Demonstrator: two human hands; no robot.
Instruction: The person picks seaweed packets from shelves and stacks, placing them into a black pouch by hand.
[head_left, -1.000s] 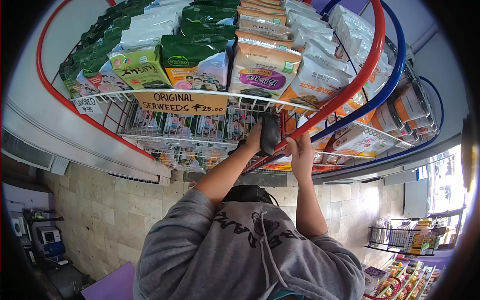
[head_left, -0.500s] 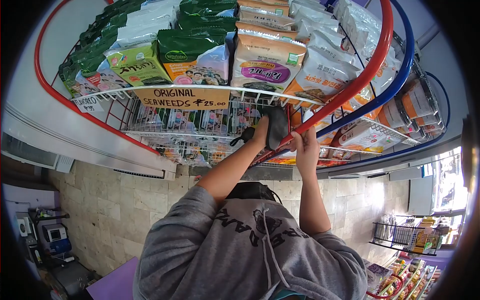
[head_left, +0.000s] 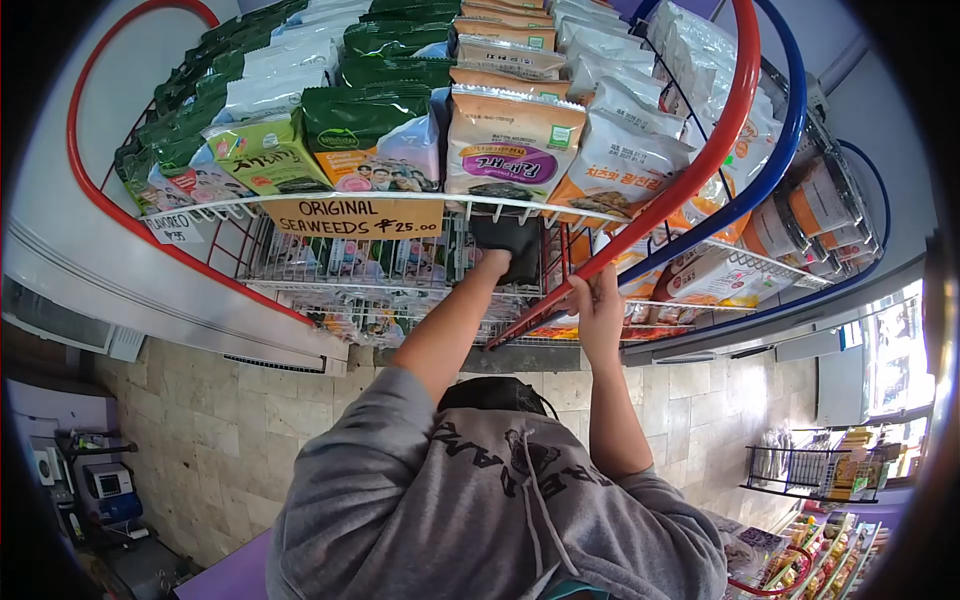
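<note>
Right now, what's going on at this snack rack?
A person in a grey hoodie stands at a wire rack stocked with seaweed snack packets. The left hand presses a dark cloth against the shelf edge just under the top row, beside a sign reading "Original Seaweeds". The right hand grips the red frame tube of the rack.

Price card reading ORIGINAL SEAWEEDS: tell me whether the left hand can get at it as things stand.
Probably yes. The left hand, fingers closed on a dark cloth, is just under the wire shelf edge where the price card hangs, and nothing blocks the way; the cloth occupies its fingers, though.
</note>
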